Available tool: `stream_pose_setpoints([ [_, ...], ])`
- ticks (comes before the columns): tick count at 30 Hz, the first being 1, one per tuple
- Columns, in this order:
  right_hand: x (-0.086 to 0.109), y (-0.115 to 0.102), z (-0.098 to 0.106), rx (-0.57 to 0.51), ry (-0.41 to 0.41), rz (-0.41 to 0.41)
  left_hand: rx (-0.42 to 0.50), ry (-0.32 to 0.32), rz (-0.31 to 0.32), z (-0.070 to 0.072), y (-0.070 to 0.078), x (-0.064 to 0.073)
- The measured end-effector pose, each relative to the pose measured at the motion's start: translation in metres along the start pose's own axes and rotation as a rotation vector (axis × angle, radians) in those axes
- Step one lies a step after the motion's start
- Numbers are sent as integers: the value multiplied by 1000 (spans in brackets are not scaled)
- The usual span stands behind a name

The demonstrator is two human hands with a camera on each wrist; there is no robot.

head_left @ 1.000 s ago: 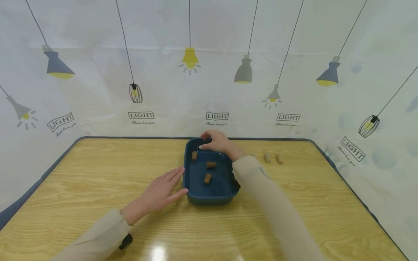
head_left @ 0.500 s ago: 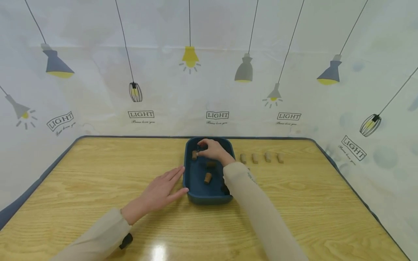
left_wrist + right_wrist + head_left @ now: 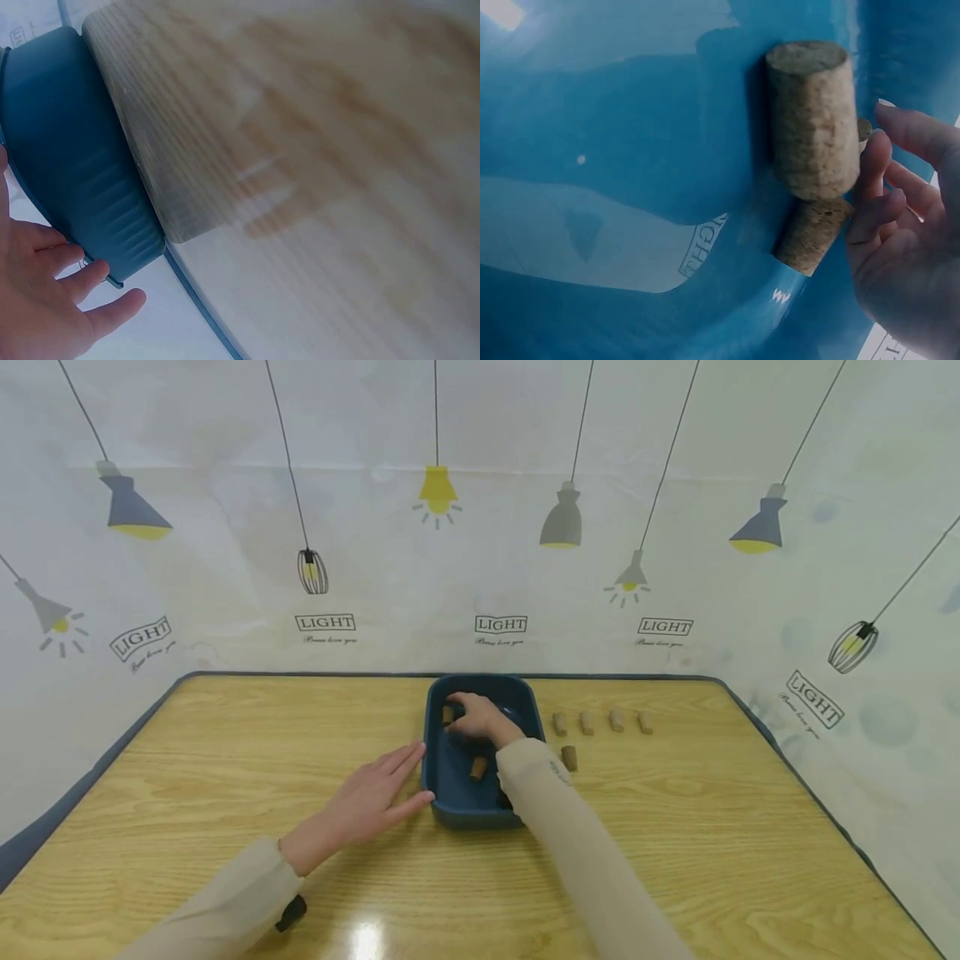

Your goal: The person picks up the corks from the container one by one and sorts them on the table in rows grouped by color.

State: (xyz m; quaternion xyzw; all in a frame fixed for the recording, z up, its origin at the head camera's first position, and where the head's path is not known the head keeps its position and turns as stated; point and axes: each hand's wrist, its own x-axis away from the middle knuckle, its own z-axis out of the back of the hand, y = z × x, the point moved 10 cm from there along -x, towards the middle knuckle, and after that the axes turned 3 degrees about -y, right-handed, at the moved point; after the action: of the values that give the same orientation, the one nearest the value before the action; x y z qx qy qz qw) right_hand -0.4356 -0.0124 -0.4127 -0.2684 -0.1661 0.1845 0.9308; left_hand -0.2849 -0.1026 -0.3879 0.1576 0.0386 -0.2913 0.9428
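Observation:
A blue plastic bin (image 3: 480, 818) stands at the table's far middle. My right hand (image 3: 480, 717) reaches down into it, thumb and index finger spread on either side of a cork (image 3: 447, 715) by the left wall. In the right wrist view that cork (image 3: 864, 133) shows small at the fingertips, partly hidden by a finger. Two more corks appear there, a near cork (image 3: 814, 124) and one just below it (image 3: 810, 236). The head view shows one loose cork (image 3: 478, 768) on the bin floor. My left hand (image 3: 367, 797) rests with straight fingers against the bin's left side.
Right of the bin, several corks stand in a row, among them an end cork (image 3: 645, 722). A single cork (image 3: 569, 758) sits closer, beside the right sleeve. Behind the wooden table (image 3: 225, 760) rises a lamp-printed backdrop (image 3: 390, 577).
My right hand has moved from the bin's far rim down and left to the cork by the left wall. The row of corks has come into view. The left hand stays put.

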Motion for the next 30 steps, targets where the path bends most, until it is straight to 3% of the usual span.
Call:
stream_pose_setpoints([
  [8, 0, -3, 1, 29, 36, 33, -5, 4, 3, -1, 0, -1],
  [19, 1, -5, -2, 98, 18, 51, 5, -8, 9, -1, 1, -1],
  [30, 6, -10, 31, 17, 63, 111, 1, 6, -6, 0, 2, 0],
])
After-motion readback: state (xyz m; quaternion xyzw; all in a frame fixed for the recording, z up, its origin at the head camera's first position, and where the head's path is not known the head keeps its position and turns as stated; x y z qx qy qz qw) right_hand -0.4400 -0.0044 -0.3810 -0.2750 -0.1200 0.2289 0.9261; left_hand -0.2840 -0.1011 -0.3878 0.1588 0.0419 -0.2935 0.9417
